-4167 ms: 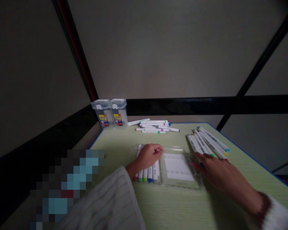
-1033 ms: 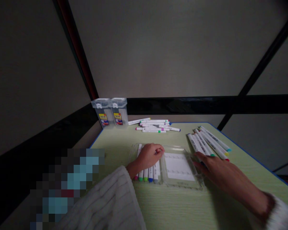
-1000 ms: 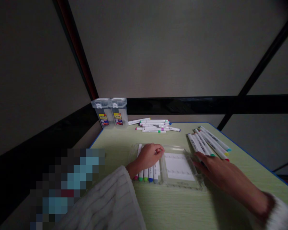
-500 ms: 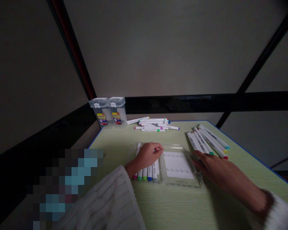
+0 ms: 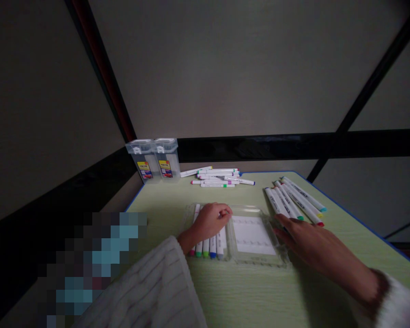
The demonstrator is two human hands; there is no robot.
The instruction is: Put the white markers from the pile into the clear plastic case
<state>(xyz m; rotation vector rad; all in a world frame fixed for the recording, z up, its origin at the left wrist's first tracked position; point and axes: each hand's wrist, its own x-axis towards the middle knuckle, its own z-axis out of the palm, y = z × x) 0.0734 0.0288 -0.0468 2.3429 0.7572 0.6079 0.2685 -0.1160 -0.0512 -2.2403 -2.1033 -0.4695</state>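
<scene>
A clear plastic case (image 5: pixel 259 261) lies open on the table, with a white insert (image 5: pixel 253 234) in its right half. Several white marker pens with coloured ends, among them a blue-ended marker (image 5: pixel 212 246), lie side by side in the left half. My left hand (image 5: pixel 210 222) rests over these pens with curled fingers near the case's middle ridge; what they grip, if anything, is hidden. Beside the case's right edge, my right hand (image 5: pixel 309 239) has thumb and forefinger closed about the dark blue near end of a marker pen (image 5: pixel 273 200), the leftmost of the right-hand group.
Several more markers (image 5: pixel 299 196) fan out at the right of the table (image 5: pixel 239 291). A loose pile of markers (image 5: pixel 218 176) lies at the back. Two clear lidded boxes (image 5: pixel 167 161) stand at the back left corner, close to the wall (image 5: pixel 225 82).
</scene>
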